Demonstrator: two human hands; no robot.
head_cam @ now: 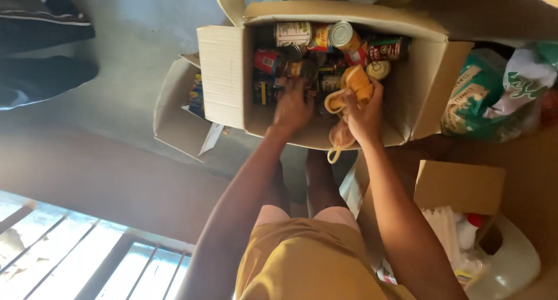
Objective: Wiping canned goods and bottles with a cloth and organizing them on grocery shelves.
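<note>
- Left hand (292, 107) is reaching down into the open cardboard box (427, 73), fingers curling among the cans (325, 41); fingertips are buried, so I cannot tell whether it is gripping anything.
- Right hand (365, 115) is closing around a yellow cloth (353, 85) at the box's 6 o'clock edge; the loops are dangling over the rim.
- Cans are lying packed inside the box, the lower ones sitting in shadow.
- Smaller box (174, 111) at 9 o'clock is sitting half hidden behind a flap.
- Green-and-white bag (494, 90) at 3 o'clock is running off frame.
- White bottle with red cap (468, 230) at 5 o'clock is showing only partly.
</note>
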